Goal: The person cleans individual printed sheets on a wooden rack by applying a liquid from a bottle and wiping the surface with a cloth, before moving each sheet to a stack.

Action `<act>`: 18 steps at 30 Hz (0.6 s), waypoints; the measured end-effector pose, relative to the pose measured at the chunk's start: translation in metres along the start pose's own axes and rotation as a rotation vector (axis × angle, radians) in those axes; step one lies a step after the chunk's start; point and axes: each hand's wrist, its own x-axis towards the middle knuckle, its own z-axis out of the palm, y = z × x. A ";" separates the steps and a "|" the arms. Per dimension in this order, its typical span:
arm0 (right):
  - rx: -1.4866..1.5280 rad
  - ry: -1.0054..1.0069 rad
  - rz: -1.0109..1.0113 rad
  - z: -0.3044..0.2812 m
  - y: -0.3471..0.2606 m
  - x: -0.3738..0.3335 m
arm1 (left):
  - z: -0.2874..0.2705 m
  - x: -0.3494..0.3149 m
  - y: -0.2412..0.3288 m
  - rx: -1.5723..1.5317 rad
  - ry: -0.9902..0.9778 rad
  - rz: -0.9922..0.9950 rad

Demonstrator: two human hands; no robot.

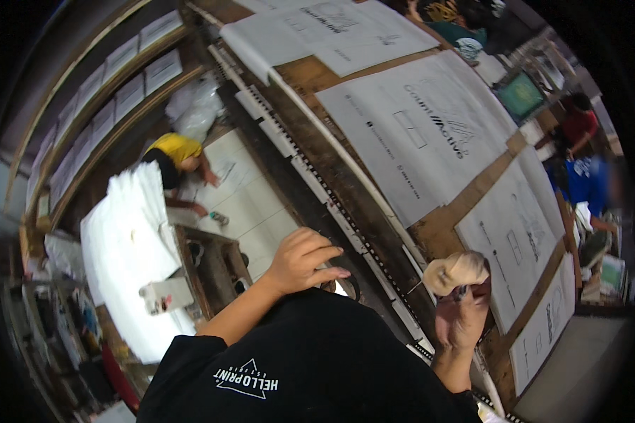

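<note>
Stretched diagonally from the top centre toward the lower right, a long worktable [473,197] with brown surface strips between its coverings. At upper left, wooden shelving [164,90] in curved-looking tiers, bearing rows of pale sheets. Beneath and between, pale floor tiles [250,183]. Laid flat along the worktable, several large white printed sheets [430,123] with black lettering and box outlines. Across the lower centre, a black T-shirt [296,366] with a white print. To its left, a thick white pile [123,233], probably of sheets or bags, next to a wooden crate [229,257]. Along the worktable's left edge, a narrow black-and-white slotted strip [310,180].

Bent low over the tiles, a co-worker in yellow [176,148]; beyond the worktable at right, co-workers in red [578,123] and blue [587,180], near a green-faced frame [521,95]. Below the shelving, a clear plastic bag [197,106].

Just above the shirt, near the slotted strip, the left hand [300,261]: fingers loosely bent, thumb apart from the forefinger. Farther right, raised over the worktable's near edge, the right hand [462,321], dark-stained about the fingers and closed on a tan wad [455,273], just beside the printed sheets; cannot tell whether cloth or something else. Smallest, near the yellow-clad co-worker's hand, a small greenish bottle or can [220,218].
</note>
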 end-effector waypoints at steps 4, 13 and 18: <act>-0.200 0.059 -0.237 0.014 -0.014 0.019 | -0.026 0.052 -0.032 0.071 0.115 0.097; -0.613 0.000 -0.296 0.078 -0.027 0.105 | -0.069 0.146 -0.106 0.346 -0.106 0.157; -0.875 -0.110 -0.378 0.106 -0.007 0.165 | -0.069 0.145 -0.119 0.330 -0.077 0.187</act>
